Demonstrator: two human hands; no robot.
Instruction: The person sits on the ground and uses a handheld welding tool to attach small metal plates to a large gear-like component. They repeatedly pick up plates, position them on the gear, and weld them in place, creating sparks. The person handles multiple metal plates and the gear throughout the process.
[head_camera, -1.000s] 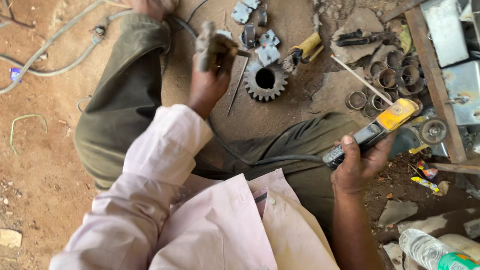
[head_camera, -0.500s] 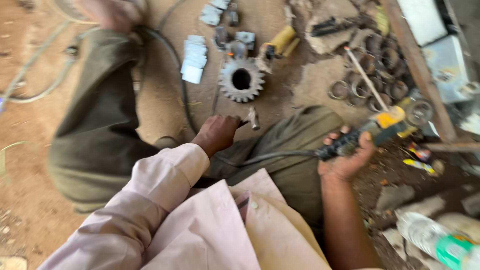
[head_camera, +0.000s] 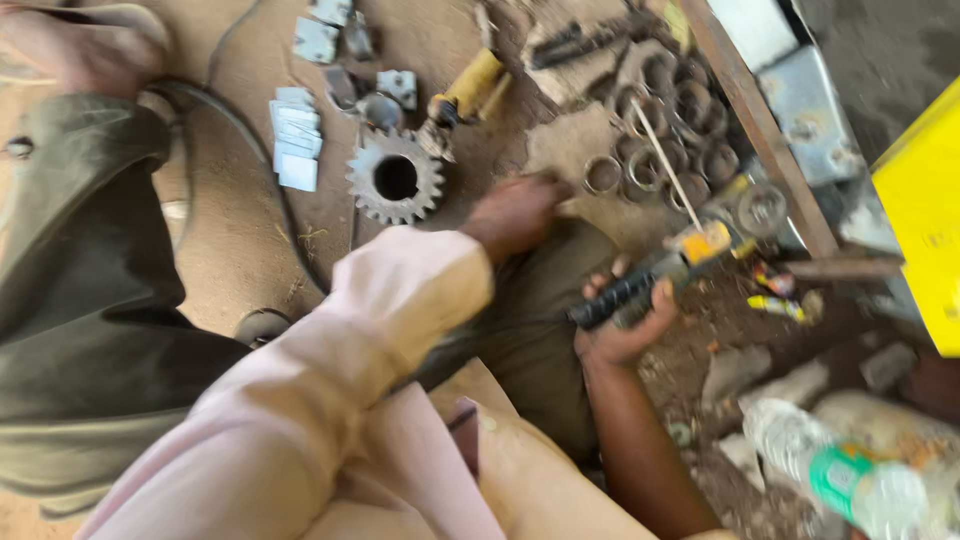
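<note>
Moved: since half a second back, the left hand (head_camera: 515, 212) has swung off the lap toward the metal rings (head_camera: 640, 165), now just past its fingertips.
Left fingers: blurry, curled down on the dirt; can't tell if they've got anything.
Right hand (head_camera: 622, 318): fingers wrapped tight round the electrode holder (head_camera: 650, 280), thin rod (head_camera: 665, 165) angled up and away, probably to keep the tip off the legs.
Gear (head_camera: 395, 178): flat on the ground, just left of the left fingers, beside the yellow-handled tool (head_camera: 470, 88).
</note>
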